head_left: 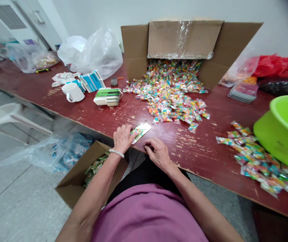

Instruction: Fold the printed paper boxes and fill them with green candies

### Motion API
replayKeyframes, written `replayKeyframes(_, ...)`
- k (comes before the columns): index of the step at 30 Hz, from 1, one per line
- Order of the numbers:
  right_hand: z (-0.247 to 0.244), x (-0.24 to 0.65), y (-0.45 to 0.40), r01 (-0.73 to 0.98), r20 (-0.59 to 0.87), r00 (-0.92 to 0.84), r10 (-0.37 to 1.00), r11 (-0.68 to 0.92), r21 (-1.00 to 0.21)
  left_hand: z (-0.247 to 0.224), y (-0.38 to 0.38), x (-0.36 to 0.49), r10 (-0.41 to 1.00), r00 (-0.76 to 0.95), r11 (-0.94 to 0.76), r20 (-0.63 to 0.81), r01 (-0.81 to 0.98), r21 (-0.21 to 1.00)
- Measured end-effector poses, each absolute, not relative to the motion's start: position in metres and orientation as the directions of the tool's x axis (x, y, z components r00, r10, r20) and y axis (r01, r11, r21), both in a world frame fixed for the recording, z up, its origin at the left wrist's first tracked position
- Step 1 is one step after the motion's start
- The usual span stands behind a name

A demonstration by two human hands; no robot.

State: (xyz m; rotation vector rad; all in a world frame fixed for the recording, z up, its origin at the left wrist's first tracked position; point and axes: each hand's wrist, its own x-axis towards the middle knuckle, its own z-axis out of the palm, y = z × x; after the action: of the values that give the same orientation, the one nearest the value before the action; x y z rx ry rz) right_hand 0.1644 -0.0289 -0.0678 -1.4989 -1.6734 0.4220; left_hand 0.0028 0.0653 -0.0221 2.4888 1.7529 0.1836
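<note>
At the near edge of the red table [196, 148], the left hand [122, 138], a bracelet [116, 153] on its wrist, holds a card [144, 129]: the thumb lies over its face and the bent fingers rest along its left side. The card lies aslant on the tabletop, its far end plain white, its near part brightly coloured; whether that colour is print or a packet on top, I cannot tell. The right hand [159, 153] is just beside it, apart from the card, fingers loosely curled toward the thumb; whether anything is between them is hidden. By the look of things, only this one card is in hand and much is left over: a thick stack [108, 96] of green-and-white cards lies beyond the left hand, and a broad heap [169, 94] of small packets spills from the open carton [184, 38], with a smaller pile [257, 158] by the green tub [280, 134]. Below the table edge, a box [70, 183] holds a number of green packs [93, 169]; these may be the part already done, though the view does not settle it, nor how full the box is.
</note>
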Motion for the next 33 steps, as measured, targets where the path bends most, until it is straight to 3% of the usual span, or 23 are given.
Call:
replayKeyframes(5,-0.067,0.176,0.004,0.624,0.305,0.191,0.933,0.124,-0.771,-0.024,0.065,0.005,0.930,0.365,-0.367,0.036,0.926,0.095)
replayKeyframes(11,-0.066,0.176,0.049,0.620,0.263,0.211,0.942,0.079,-0.780,-0.029,0.057,0.010,0.935,0.337,-0.352,0.105,0.917,0.190)
replayKeyframes(16,-0.065,0.177,0.057,0.604,0.224,0.196,0.955,0.062,-0.795,-0.040,0.046,0.017,0.951,0.235,-0.302,0.200,0.839,0.452)
replayKeyframes(23,-0.058,0.184,0.043,0.540,0.248,0.180,0.952,0.115,-0.834,-0.035,0.057,0.017,0.969,0.181,-0.245,0.166,0.667,0.704)
replayKeyframes(28,-0.038,0.188,0.032,0.539,0.307,0.161,0.938,0.177,-0.824,-0.038,0.057,0.017,0.958,0.227,-0.270,0.175,0.504,0.821)
replayKeyframes(33,-0.013,0.195,0.022,0.589,0.396,0.031,0.918,0.303,-0.749,-0.035,0.051,0.021,0.940,0.287,-0.292,0.186,0.394,0.871)
